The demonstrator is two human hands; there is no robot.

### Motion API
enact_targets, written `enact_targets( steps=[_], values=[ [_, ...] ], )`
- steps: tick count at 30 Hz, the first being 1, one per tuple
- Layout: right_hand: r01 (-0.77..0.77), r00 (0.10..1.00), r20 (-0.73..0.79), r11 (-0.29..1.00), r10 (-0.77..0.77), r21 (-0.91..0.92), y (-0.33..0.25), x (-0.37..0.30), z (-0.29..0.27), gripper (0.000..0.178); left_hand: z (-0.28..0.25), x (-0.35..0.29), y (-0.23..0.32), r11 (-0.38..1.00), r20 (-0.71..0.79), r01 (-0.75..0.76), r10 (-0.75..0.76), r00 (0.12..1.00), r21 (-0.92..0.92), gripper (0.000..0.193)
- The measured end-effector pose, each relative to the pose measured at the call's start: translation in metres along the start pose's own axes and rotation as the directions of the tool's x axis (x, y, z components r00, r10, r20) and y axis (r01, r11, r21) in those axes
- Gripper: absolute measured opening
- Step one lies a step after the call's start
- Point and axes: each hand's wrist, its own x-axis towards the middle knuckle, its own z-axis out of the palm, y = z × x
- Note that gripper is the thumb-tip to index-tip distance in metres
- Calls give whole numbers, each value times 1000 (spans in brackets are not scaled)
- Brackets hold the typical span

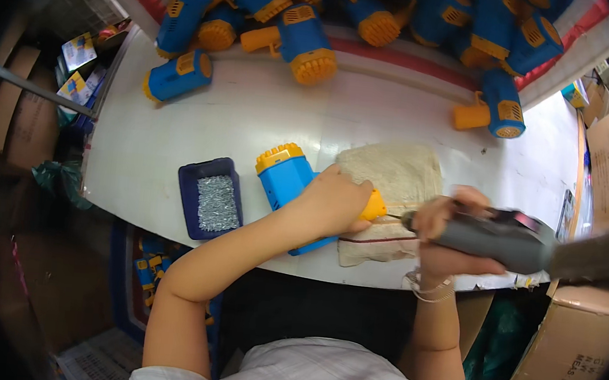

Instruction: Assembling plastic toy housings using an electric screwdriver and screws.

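Note:
My left hand (339, 199) is wrapped round a blue-and-yellow toy bubble gun (282, 177), pressing it on its side against the white table. Its ridged yellow nozzle points to the far left, and a yellow end sticks out past my fingers. In my right hand (447, 233) is a dark grey electric screwdriver (505, 242), held level and slightly blurred. Its thin bit points left and reaches the yellow end of the toy; whether a screw sits there is too small to tell. Under the bit lies a folded beige cloth (391, 167).
Left of the toy stands a dark blue tray (188, 197) of small silver screws (217, 203). More bubble guns (303, 47) are heaped along the table's far side, with one (178, 77) at far left and another (499, 110) at far right. Cardboard boxes (575, 348) flank the table.

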Motion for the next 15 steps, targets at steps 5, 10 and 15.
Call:
enact_targets(
  steps=[5,10,15],
  values=[
    [83,993,-90,994,-77,65,-36,9,8,104,-75,-88,-5,1000,-571,-4,-11,821,-24,63],
    [-26,997,75,998,22,54,-18,2,17,104,-75,-210,-35,620,-449,769,-649,615,157,63],
    [-61,988,149,992,45,108,-14,-4,47,103,6,-176,-69,872,-404,478,-476,781,-103,18]
  ],
)
